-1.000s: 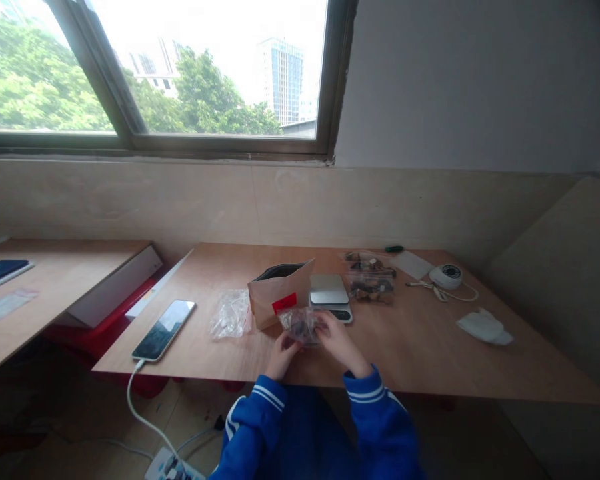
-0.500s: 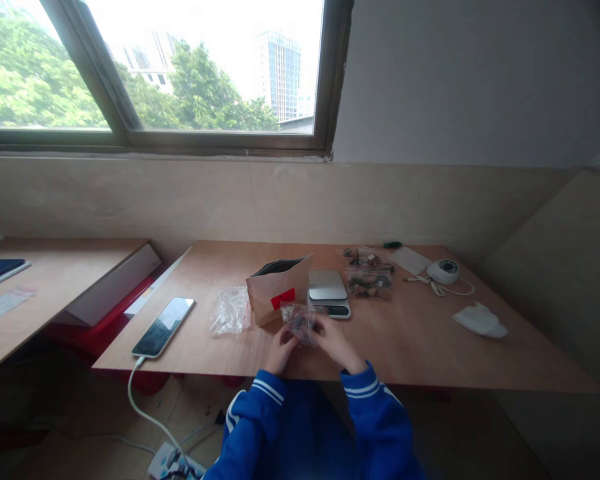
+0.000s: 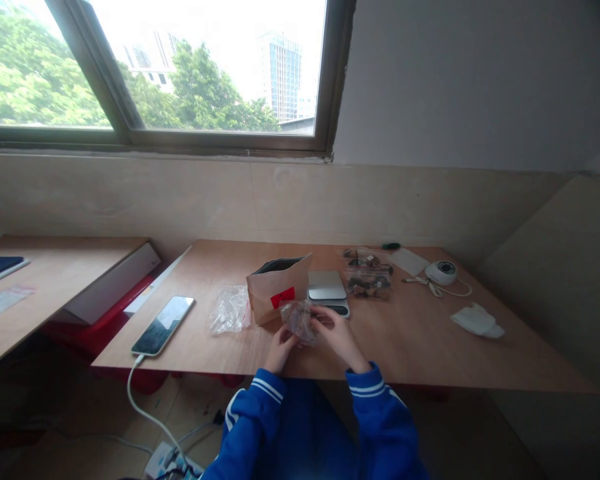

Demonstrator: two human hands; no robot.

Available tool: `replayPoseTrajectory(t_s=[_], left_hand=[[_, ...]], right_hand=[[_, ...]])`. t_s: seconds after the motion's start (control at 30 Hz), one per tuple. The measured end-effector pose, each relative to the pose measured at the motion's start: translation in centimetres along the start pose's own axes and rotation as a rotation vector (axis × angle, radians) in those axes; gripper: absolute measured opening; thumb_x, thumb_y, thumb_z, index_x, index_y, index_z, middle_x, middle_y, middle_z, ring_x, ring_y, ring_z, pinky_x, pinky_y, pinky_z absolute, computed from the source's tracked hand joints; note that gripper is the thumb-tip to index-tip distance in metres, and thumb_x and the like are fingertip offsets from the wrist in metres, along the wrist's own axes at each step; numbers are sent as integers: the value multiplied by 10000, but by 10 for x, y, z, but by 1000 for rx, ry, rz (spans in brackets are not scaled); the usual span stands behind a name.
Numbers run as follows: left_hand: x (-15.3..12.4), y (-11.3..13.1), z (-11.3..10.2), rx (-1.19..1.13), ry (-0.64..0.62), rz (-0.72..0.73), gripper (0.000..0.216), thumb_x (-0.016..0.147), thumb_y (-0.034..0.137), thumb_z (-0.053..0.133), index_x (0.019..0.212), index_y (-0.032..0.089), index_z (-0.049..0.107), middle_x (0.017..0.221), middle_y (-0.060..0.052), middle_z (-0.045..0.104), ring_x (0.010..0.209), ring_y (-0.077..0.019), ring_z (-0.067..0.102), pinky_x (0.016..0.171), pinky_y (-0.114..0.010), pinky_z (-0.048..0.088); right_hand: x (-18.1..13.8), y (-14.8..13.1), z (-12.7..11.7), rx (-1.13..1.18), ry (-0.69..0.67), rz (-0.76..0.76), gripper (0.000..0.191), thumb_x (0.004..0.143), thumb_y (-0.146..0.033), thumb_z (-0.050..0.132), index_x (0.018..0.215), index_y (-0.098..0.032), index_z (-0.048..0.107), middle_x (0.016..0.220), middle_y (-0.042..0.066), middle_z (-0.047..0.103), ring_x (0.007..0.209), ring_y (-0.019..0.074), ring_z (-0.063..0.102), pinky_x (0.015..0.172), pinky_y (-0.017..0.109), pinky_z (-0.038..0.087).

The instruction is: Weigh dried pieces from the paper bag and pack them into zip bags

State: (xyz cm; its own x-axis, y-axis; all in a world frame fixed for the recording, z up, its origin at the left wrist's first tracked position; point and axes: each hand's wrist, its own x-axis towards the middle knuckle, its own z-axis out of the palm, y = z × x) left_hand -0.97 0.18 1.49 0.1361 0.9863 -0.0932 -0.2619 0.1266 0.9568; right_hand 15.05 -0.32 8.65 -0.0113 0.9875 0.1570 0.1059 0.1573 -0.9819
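Note:
Between my hands, near the table's front edge, is a clear plastic bag (image 3: 298, 321) with something dark inside that I cannot make out. My left hand (image 3: 280, 348) pinches its lower left side. My right hand (image 3: 336, 333) is closed on its right side, fingers bent over the plastic. Just behind the bag stands an upright kraft paper pouch (image 3: 264, 300), its top open and a red label on its front. A small digital scale (image 3: 327, 287) with a silver plate lies to the pouch's right, its front partly hidden by my right hand.
Left of the pouch lie crumpled clear bags (image 3: 229, 310) and a charging phone (image 3: 164, 327). Filled zip bags (image 3: 369, 277) sit right of the scale. Farther right are a white dome camera (image 3: 441, 272) with its cable and a crumpled white tissue (image 3: 479, 321).
My right hand has shifted slightly right and up on the clear bag, and its fingers are bent differently. My left hand stays nearly in place.

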Motion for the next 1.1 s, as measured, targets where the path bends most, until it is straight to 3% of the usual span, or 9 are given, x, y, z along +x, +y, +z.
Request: replayPoseTrajectory(t_s=[0.27,0.63,0.87,1.1], left_hand=[[-1,2,1,-20,10,-7,463,570,468,754,859,127,635,831,-72,689,678,-177,618,615,-303,502],[-3,8,4,-17,39,-12,467,546,477,764,831,125,651,809,-70,679,682,-179,608,602,-301,502],[-2,5,1,-16,17,-3,421,599,440,743,857,119,653,811,-64,677,655,-166,601,611,-306,500],[-1,1,-2,-19,-9,-5,390,638,416,727,883,122,650,831,-65,688,646,-156,599,626,-299,492]], right_hand=[[-3,-5,-3,145,147,94,420,710,-406,696,1047,-156,683,1051,114,701,947,261,662,892,434,511],[-10,-12,-20,189,146,135,383,667,-405,748,983,-192,711,989,82,721,927,260,666,855,418,526],[-17,-19,-33,513,174,257,411,639,-379,780,987,-178,694,977,71,723,911,241,672,841,414,539],[9,-42,-37,624,217,194,348,656,-371,764,960,-219,689,948,23,720,908,211,673,893,394,535]])
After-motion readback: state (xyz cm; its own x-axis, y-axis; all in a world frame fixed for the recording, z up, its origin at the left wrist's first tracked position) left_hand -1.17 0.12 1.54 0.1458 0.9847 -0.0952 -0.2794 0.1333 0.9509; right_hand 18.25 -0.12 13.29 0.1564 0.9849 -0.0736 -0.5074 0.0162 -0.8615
